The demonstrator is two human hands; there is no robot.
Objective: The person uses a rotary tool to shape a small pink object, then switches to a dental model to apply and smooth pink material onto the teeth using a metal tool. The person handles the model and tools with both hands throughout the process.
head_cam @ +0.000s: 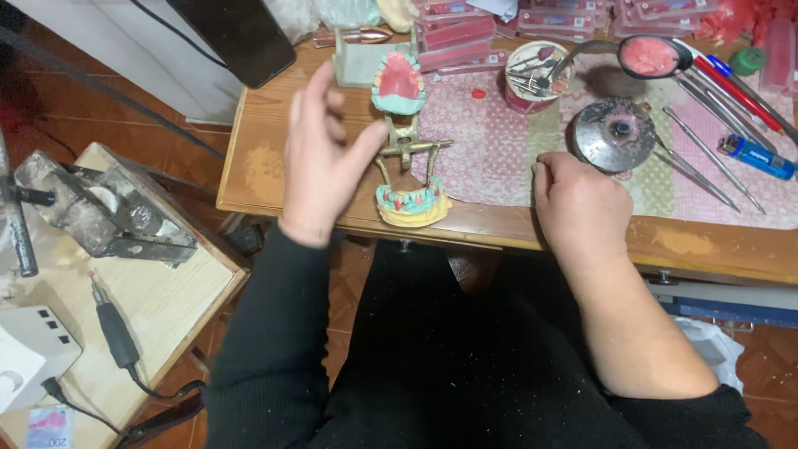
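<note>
My left hand (322, 158) holds a brass dental articulator (409, 148) by its hinge bar, swung wide. Its upper arm carries a teal and pink denture model (398, 82); the lower yellow plaster model with teeth (412, 204) rests on the wooden table's (258, 170) front edge. My right hand (579, 204) lies fisted on the patterned cloth (490, 145), touching the table near a round metal burner (614, 135). It holds nothing that I can see.
Metal wax tools (702, 158), a blue lighter (756, 156), red pens, a spoon of pink wax (651, 56), a cup of burs (534, 76) and pink boxes crowd the back right. A press (100, 212) and handpiece (112, 326) sit on a side stand at left.
</note>
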